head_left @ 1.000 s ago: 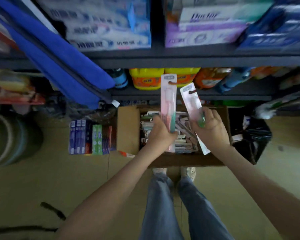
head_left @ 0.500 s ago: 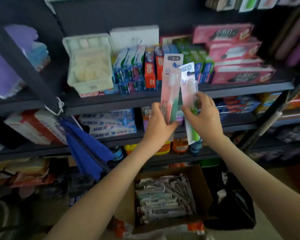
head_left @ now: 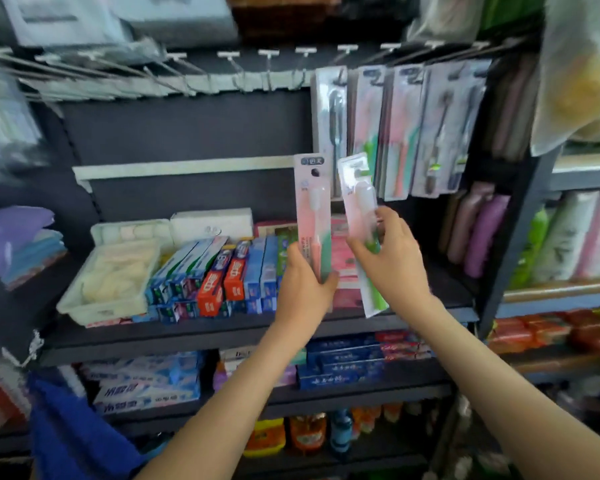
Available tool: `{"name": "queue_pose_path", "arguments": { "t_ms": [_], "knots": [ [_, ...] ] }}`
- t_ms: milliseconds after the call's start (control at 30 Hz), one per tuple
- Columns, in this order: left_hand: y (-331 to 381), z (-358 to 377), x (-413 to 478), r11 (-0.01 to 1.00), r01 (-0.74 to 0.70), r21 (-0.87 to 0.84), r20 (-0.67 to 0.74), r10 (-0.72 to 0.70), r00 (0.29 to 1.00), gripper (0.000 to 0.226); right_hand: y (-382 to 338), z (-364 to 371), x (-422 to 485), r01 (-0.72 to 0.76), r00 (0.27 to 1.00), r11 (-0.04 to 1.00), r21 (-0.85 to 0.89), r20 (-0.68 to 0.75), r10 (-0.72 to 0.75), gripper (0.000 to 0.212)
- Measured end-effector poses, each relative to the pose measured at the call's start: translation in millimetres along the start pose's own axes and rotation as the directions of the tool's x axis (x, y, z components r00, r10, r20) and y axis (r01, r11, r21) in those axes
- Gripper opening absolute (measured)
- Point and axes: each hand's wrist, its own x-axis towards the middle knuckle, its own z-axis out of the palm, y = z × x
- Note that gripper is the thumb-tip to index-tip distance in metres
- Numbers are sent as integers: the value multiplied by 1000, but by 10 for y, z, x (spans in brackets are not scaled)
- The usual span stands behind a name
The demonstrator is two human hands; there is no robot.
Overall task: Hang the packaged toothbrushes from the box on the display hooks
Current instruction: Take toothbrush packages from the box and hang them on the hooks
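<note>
My left hand (head_left: 303,289) grips a pink packaged toothbrush (head_left: 311,209) upright by its lower half. My right hand (head_left: 392,258) holds a second packaged toothbrush with a green handle (head_left: 359,202), tilted a little to the left. Both packs are raised in front of the shelf, just below a row of display hooks (head_left: 267,60) along the top. Several packaged toothbrushes (head_left: 399,129) hang from the hooks on the right; the hooks on the left and in the middle are bare. The box is out of view.
Toothpaste boxes (head_left: 222,275) and a white plastic tray (head_left: 108,275) fill the shelf behind my hands. More toothpaste sits on the shelf below (head_left: 146,386). A dark shelf upright (head_left: 510,202) stands at the right. A blue cloth (head_left: 70,431) hangs at the lower left.
My view has swung up from the box on the floor to the hook row. Both hands have risen with their toothbrush packs toward the hooks.
</note>
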Motion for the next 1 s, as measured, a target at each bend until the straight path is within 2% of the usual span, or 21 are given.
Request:
{"name": "queue_pose_path", "arguments": {
  "t_ms": [100, 267, 333, 467, 800, 1000],
  "knots": [
    [276, 250, 269, 998, -29, 61, -56, 33, 998, 54, 203, -328, 422, 43, 999, 997, -65, -22, -45, 54],
    [538, 481, 651, 994, -59, 95, -79, 66, 995, 49, 470, -652, 1034, 14, 1000, 989, -147, -10, -16, 58],
    [615, 502, 804, 992, -67, 105, -82, 76, 994, 51, 551, -666, 1241, -5, 1000, 984, -176, 11, 7, 59],
    [744, 504, 1089, 981, -78, 179, -111, 99, 989, 53, 627, -611, 1619, 33, 999, 975, -218, 20, -29, 48],
    [718, 465, 1352, 974, -96, 206, -165, 132, 978, 50, 648, -421, 2017, 29, 998, 947, -321, -36, -42, 53],
    [689, 443, 1337, 976, -87, 199, -181, 124, 976, 51, 625, -384, 2072, 12, 999, 948, -319, -45, -27, 54]
  ]
}}
